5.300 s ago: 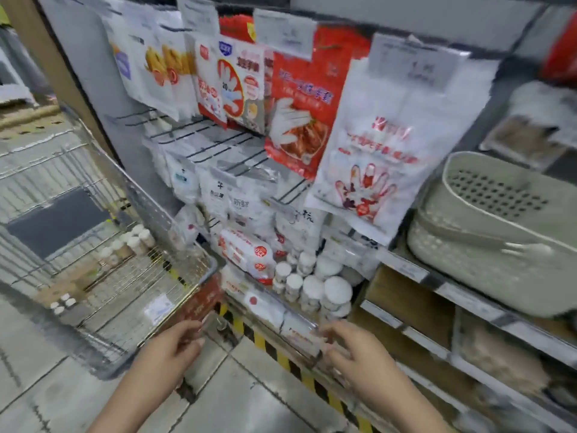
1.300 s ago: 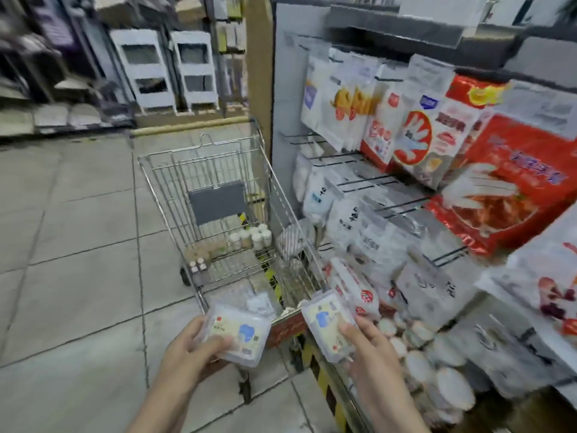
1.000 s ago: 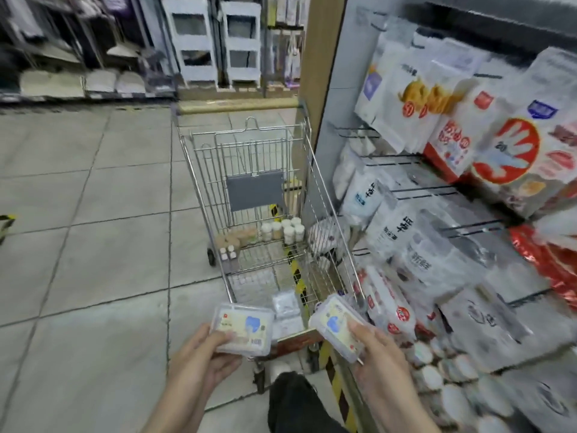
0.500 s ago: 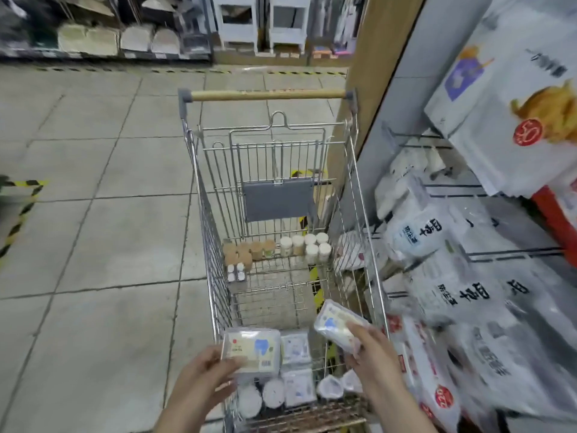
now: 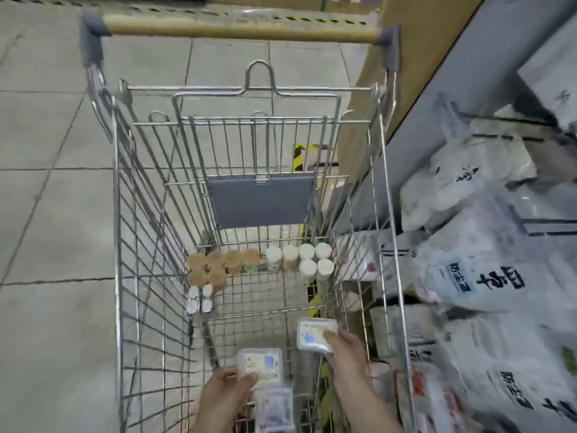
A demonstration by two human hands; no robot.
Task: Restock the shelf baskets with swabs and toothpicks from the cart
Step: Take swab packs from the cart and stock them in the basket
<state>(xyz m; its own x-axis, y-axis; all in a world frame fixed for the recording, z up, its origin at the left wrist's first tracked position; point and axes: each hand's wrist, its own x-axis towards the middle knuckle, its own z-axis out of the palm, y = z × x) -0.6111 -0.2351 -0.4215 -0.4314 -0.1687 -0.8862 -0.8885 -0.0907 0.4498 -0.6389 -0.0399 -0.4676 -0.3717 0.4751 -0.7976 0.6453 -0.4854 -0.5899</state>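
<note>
Both forearms run off the bottom edge below the cart (image 5: 125,276). The clear pack (image 5: 274,410) nearest that edge is cut off too. Labels on the small jars (image 5: 262,264) at the cart's far end are too small to read, and the bags (image 5: 487,276) right of the cart are smeared.

Both packs now down inside the cart

The left hand (image 5: 228,390) and right hand (image 5: 346,345) have carried their swab packs (image 5: 259,365) (image 5: 313,335) from beside the shelf into the cart (image 5: 125,245), and the view has swung onto its basket.
</note>
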